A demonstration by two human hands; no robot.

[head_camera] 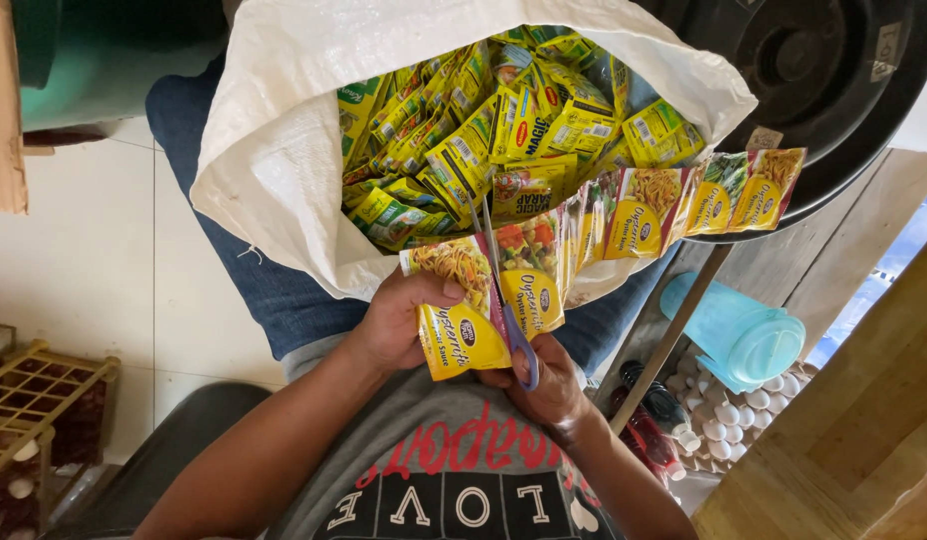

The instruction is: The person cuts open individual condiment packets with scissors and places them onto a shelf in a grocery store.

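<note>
a white sack (274,150) full of yellow packets is rested on the lap. a strip of sauce packets (584,225) is pinched by the left hand (399,322); scissors (504,290) are gripped in the right hand (549,385), blades across it.

yellow sachets (464,320), white sack (274,140), blue-handled scissors (521,345)

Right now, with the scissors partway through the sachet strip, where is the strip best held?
Probably the end sachet, pinched by its outer left edge, coming from the left as the left hand does. The scissors in the right hand run along its right seam, so fingers there stay clear of the blades.
</note>
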